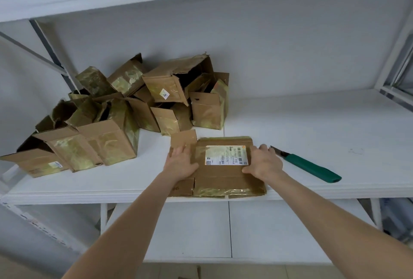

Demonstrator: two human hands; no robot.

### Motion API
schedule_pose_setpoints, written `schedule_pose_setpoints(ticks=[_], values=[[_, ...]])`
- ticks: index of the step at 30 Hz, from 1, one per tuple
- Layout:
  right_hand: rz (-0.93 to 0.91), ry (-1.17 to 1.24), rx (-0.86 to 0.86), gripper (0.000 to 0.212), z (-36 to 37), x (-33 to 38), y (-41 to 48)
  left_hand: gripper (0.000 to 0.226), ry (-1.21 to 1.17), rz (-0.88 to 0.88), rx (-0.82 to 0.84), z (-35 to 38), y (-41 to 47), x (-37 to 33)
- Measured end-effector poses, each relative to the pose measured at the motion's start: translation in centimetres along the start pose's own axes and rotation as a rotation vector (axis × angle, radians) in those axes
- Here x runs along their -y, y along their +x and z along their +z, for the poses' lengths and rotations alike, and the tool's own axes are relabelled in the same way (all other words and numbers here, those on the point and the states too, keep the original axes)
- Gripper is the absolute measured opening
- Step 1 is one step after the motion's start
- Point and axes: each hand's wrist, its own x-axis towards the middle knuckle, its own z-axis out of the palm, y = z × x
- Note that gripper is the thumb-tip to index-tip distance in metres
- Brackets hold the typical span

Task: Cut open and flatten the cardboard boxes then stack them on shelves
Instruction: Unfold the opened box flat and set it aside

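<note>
- Now: a person stands at a white shelf (312, 122), both arms reaching in. One flattened box (223, 180) lies at the near edge between the hands, its near rim just overhanging the shelf lip.
- Left hand (181, 162) lies palm down on the box's left flaps, fingers straight and spread, gripping nothing. It reads as a pressing hold, to keep springy flaps from lifting.
- Right hand (263, 162) sits flat over the box's right edge, fingers extended toward the far side and thumb on the top face. I can make out no curl round the card. Likely it puts weight on the fold so the crease sets.
- Shipping label (225, 155) faces up between the two hands. Glossy tape runs along the near and far edges.
- Green-handled knife (311, 168) rests on the shelf just right of the right hand, blade pointing far-left toward it, touched by neither hand. Probably it sits close so both palms are free for flattening and it is within reach for the next box.
- Pile of boxes (107, 117) sits far left on the same shelf, heaped and tipped on one another, flaps open, not yet flattened. It is well apart from the knife.
- Judgement: cutting of this box seems done and flattening is in hand. Stacking it and working through the pile remain.
</note>
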Motion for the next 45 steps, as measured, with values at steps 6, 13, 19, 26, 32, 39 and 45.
schedule_pose_setpoints(ticks=[6,13,19,26,32,39,45], values=[[-0.183,-0.116,0.027,0.080,0.4,1.8,2.5,0.077,0.169,0.114,0.145,2.7,2.0,-1.7],[-0.300,-0.196,0.101,0.065,3.8,3.4,5.3,0.067,0.195,0.088,0.089,4.6,2.3,-1.3],[-0.248,-0.183,0.109,0.065,6.3,3.3,5.5,0.068,0.172,0.085,0.088,4.7,2.9,-1.1],[-0.236,-0.187,0.121,0.067,5.9,3.4,5.7,0.067,0.158,0.064,0.094,4.3,5.5,-1.3],[-0.187,-0.167,0.146,0.071,5.3,4.4,6.7,0.065,0.149,0.070,0.076,4.3,5.4,-1.1],[-0.174,-0.184,0.098,0.070,6.2,4.6,7.5,0.063,0.180,0.088,0.080,4.6,6.1,-0.9],[-0.171,-0.199,0.102,0.070,6.1,4.7,7.5,0.063,0.169,0.094,0.068,4.5,6.0,-0.8]])
